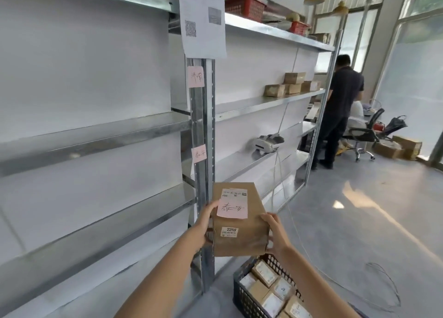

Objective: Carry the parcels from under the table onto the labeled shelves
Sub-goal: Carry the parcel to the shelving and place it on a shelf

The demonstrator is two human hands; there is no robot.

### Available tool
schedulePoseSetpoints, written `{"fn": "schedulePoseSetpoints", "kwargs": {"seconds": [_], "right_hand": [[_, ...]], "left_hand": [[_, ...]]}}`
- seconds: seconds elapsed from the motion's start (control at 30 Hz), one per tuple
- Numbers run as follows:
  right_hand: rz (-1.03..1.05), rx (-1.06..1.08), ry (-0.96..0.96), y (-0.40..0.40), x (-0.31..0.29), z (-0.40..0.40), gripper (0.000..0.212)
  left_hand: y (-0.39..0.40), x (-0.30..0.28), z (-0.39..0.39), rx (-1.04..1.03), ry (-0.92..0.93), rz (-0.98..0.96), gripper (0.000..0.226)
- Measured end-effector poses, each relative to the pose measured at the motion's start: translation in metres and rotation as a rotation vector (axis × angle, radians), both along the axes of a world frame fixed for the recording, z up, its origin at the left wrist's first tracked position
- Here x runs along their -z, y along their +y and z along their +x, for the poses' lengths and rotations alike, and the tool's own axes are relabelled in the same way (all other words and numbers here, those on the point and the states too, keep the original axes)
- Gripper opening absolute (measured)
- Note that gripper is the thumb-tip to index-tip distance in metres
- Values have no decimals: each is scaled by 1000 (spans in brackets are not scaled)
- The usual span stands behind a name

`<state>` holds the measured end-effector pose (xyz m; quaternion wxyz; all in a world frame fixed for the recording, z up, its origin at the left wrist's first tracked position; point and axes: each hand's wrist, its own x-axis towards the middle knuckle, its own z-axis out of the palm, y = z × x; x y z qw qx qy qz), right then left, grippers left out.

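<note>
I hold a brown cardboard parcel (239, 236) in front of me, low in the middle of the view. A pink handwritten note and a white sticker reading 2259 are on its top face. My left hand (206, 224) grips its left side and my right hand (276, 234) grips its right side. Straight behind the parcel stands a metal shelf upright (202, 130) bearing two pink handwritten labels (199, 153). The lower label's writing looks like the note on the parcel. Bare metal shelves (96, 135) run off to the left.
A black crate (242, 296) with several small parcels sits on the floor below my hands. Cardboard boxes (291, 85) and a white handheld device (266, 144) lie on the right-hand shelves. A person (340, 106) stands at the shelves' far end, near an office chair (362, 135). A cable (383, 284) trails across the floor.
</note>
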<state>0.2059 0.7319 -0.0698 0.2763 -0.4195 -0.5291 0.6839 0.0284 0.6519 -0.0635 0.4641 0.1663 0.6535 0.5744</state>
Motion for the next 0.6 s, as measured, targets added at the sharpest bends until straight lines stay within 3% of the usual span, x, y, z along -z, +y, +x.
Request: {"fn": "schedulePoseSetpoints", "kwargs": {"seconds": [0.07, 0.2, 0.6], "right_hand": [[0, -63, 21, 32, -1, -17, 20], [-36, -188, 2, 69, 6, -54, 25], [-28, -556, -109, 139, 23, -218, 38]], "left_hand": [[17, -4, -11, -82, -18, -8, 78], [31, -4, -36, -218, -31, -14, 60], [26, 39, -173, -579, -147, -1, 69]]}}
